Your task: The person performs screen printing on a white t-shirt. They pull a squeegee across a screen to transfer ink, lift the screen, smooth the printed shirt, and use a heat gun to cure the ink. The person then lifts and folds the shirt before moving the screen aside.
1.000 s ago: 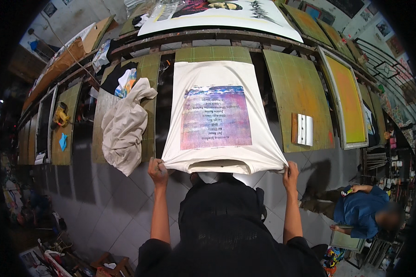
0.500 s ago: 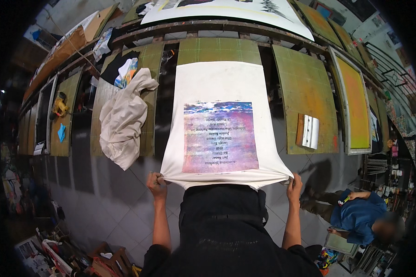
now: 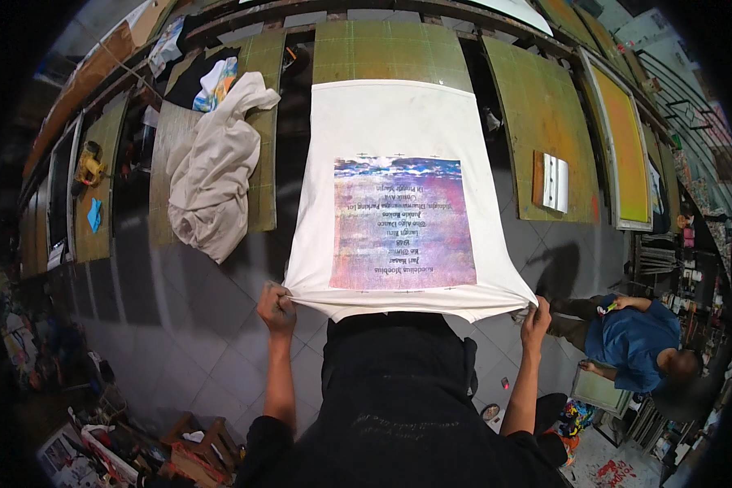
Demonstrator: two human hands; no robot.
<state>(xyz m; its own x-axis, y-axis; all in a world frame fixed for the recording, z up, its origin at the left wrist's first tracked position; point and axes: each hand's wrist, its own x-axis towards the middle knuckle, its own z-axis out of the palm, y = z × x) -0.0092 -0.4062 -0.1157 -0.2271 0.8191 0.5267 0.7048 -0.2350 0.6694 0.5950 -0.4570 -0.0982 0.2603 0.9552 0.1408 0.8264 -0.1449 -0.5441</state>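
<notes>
A cream T-shirt [image 3: 390, 122] with a pink-and-blue printed panel [image 3: 403, 224] is stretched flat over a green board [image 3: 390, 53], whose far part is bare. My left hand [image 3: 276, 305] is closed on the shirt's near left corner, pulling it taut beside the board's front. Opposite it, my right hand [image 3: 535, 317] grips the near right corner between thumb and fingers. The near edge of the cloth hangs creased between both hands, just above my black-clothed body, and its neck opening is mostly hidden.
Crumpled beige cloth [image 3: 215, 171] lies on the left board. A squeegee [image 3: 553, 180] rests on the right board, beside a yellow screen frame [image 3: 614, 138]. A yellow tool [image 3: 88, 167] sits far left. A person in blue [image 3: 634, 346] is low at the right.
The shirt has slid toward me along the board, baring more of its far end, and the collar has folded out of sight. My hands still grip its corners. The surroundings appear higher in view.
</notes>
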